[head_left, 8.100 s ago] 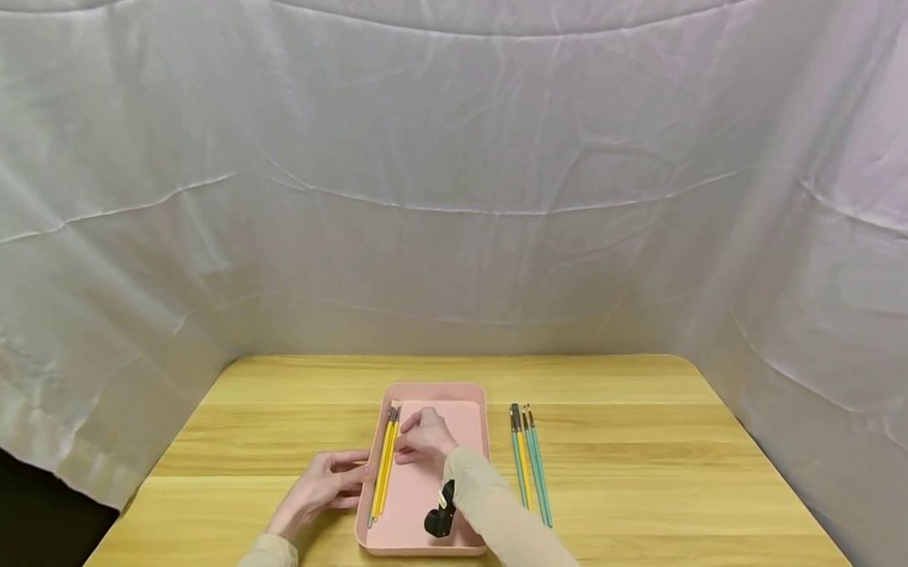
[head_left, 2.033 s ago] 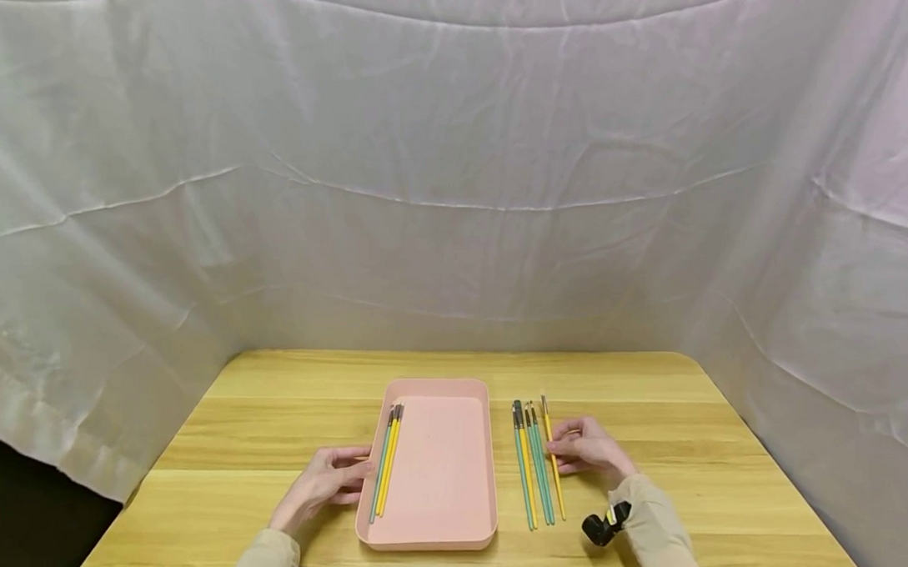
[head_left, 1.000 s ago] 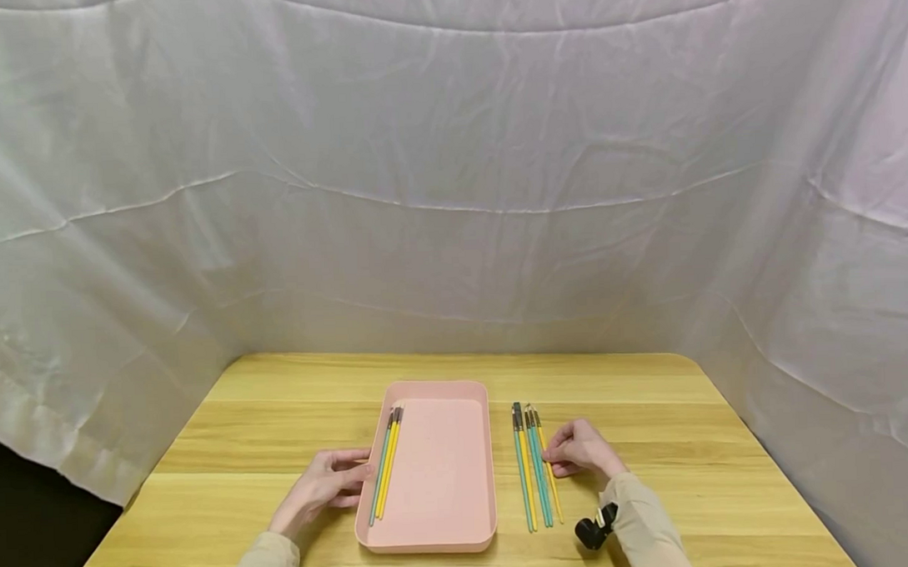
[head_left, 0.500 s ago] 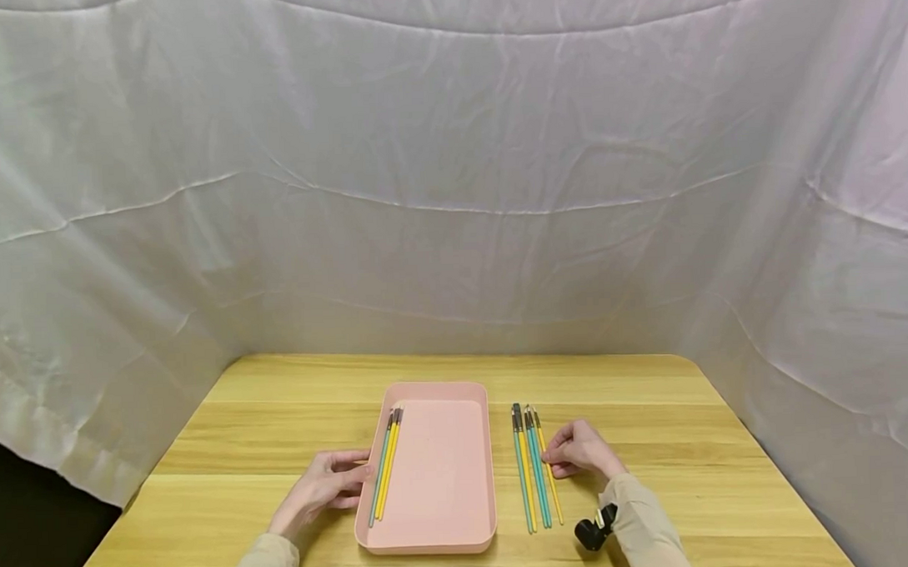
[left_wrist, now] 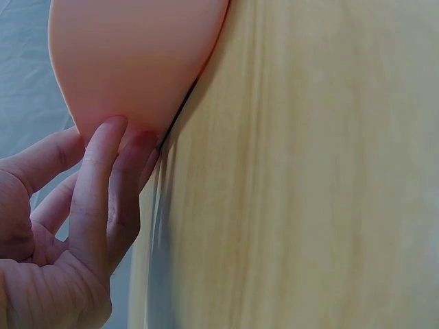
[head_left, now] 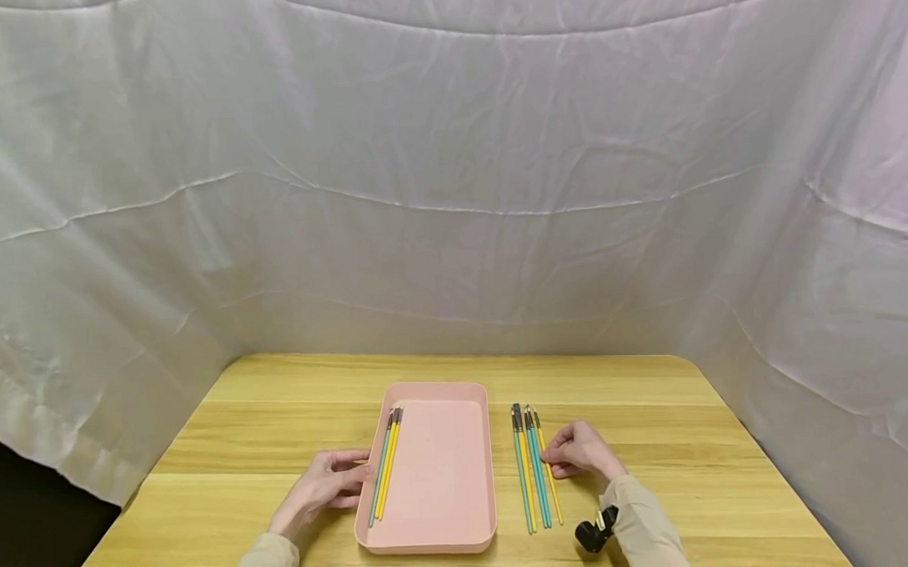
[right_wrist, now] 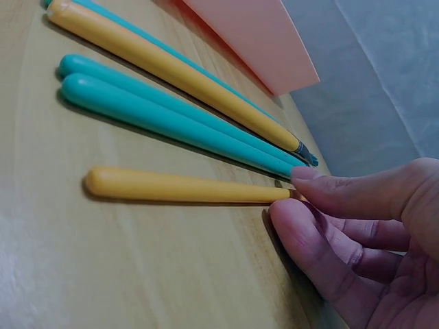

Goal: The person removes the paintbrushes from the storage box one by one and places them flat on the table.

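While pinching the rightmost brush (right_wrist: 185,187) (lying front to back on the worktop (head_left: 615,382)) in right fingers (right_wrist: 291,226), touching the tray (head_left: 446,484), off to its left, with left fingers (left_wrist: 96,185) apart.

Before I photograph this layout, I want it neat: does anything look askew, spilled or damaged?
Only slightly: the outermost yellow brush, pinched by the right hand, looks askew because its handle end splays away from the neighbouring teal brushes. I see no spill or damage.
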Demonstrator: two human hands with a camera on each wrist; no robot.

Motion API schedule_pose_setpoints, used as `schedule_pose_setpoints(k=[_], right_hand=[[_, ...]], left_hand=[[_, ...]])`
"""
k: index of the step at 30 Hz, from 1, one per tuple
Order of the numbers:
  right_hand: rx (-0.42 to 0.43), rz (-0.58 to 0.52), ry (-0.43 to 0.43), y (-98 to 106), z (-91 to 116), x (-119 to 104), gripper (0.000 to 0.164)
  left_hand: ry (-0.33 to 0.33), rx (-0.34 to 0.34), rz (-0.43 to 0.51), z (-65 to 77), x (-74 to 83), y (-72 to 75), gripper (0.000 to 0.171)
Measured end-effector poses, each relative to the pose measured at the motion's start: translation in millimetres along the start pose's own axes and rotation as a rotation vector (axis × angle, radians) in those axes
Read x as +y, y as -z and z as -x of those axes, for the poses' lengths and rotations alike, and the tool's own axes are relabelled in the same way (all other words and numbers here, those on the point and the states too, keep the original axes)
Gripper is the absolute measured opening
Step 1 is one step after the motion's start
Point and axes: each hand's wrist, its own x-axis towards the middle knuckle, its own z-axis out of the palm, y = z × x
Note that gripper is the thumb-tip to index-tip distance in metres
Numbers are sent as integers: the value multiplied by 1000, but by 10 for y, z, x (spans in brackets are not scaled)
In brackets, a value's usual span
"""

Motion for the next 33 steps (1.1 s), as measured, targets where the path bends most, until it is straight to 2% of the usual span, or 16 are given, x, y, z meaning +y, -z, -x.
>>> schedule_pose_setpoints(k=[11, 14, 19, 33], right_hand=[[50, -26, -14, -26, 10, 6, 17], [31, -32, 32, -15, 1, -2, 18], [-18, -67, 169, -20, -30, -70, 22], [-72, -238, 259, -290, -40, -455, 37]], left_hand=[[-1, -11, 3, 2, 2, -12, 58], [-2, -10, 6, -2, 8, -13, 57], [-4, -5, 5, -11, 20, -7, 57], [-10, -12, 3, -22, 16, 0, 59]])
